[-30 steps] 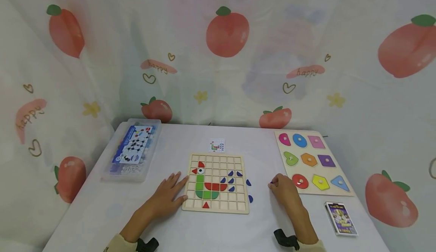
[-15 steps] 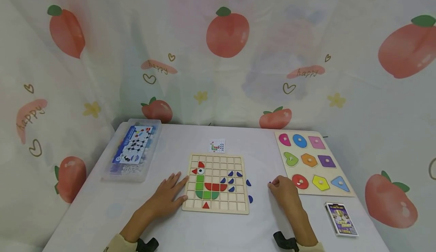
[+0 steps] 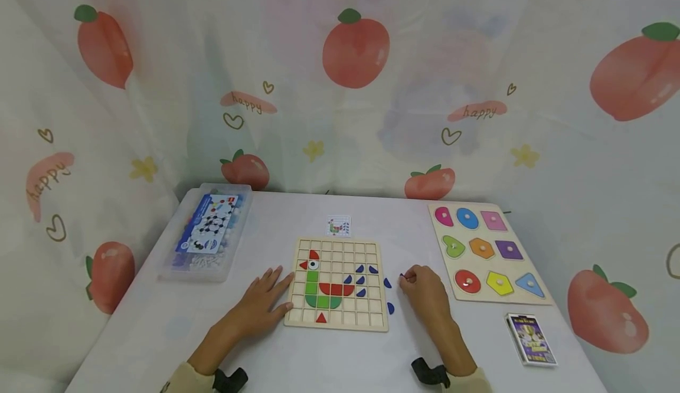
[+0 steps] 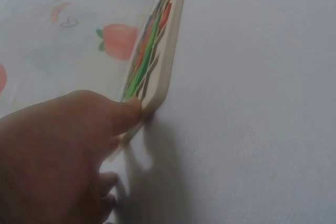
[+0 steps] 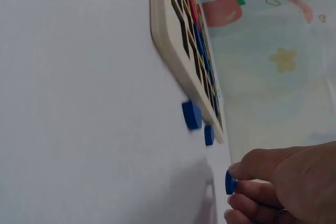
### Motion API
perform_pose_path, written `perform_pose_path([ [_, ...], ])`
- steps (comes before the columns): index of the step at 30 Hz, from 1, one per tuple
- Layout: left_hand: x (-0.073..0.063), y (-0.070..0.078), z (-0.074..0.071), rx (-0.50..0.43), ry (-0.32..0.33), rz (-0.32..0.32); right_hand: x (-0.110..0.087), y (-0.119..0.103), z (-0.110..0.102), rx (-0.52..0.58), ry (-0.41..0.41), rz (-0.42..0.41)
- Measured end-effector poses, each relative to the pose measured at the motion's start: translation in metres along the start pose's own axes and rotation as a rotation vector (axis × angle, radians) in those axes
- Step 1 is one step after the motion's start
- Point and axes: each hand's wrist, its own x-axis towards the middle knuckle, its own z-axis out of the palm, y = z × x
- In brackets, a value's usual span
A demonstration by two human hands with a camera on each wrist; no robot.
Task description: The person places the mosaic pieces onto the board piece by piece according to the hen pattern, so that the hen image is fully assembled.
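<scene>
A wooden grid board (image 3: pixel 366 316) lies mid-table, with green, red and blue pieces set in a bird shape. My left hand (image 3: pixel 260 301) lies at the board's left side, fingers spread; in the left wrist view its thumb (image 4: pixel 126 115) touches the edge. Between thumb and fingertips, my right hand (image 3: pixel 427 294) pinches a blue puzzle piece (image 5: pixel 230 182), just right of the board. Two more rounded blue pieces, an upper one (image 3: pixel 387 283) and a lower one (image 3: pixel 391 308), lie by the board's right edge. A red triangle (image 3: pixel 321 318) sits in the bottom row.
Behind the board lies a small picture card (image 3: pixel 338 226) with a similar bird. A clear plastic box (image 3: pixel 212 231) stands at back left. To the right are a shape puzzle board (image 3: pixel 480 272) and a card pack (image 3: pixel 531 340). A printed curtain (image 3: pixel 356 127) hangs behind.
My right hand has moved left toward the grid board, still pinching the blue puzzle piece. The left hand has stayed at the board's left edge.
</scene>
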Motion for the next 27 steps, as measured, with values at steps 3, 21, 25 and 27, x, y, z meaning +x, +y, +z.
perform_pose_path([
  [3,0.000,0.001,-0.003,-0.005,-0.004,0.006,-0.002,-0.015,0.011,0.007,-0.008,-0.019],
  [21,0.003,-0.001,-0.002,0.033,-0.065,-0.054,-0.011,-0.044,0.036,-0.018,-0.044,-0.131],
  [25,0.003,0.000,-0.003,0.031,-0.061,-0.048,-0.013,-0.044,0.036,-0.045,-0.025,-0.147],
  [27,0.003,0.000,-0.003,0.028,-0.061,-0.046,-0.014,-0.042,0.036,-0.062,-0.008,-0.161],
])
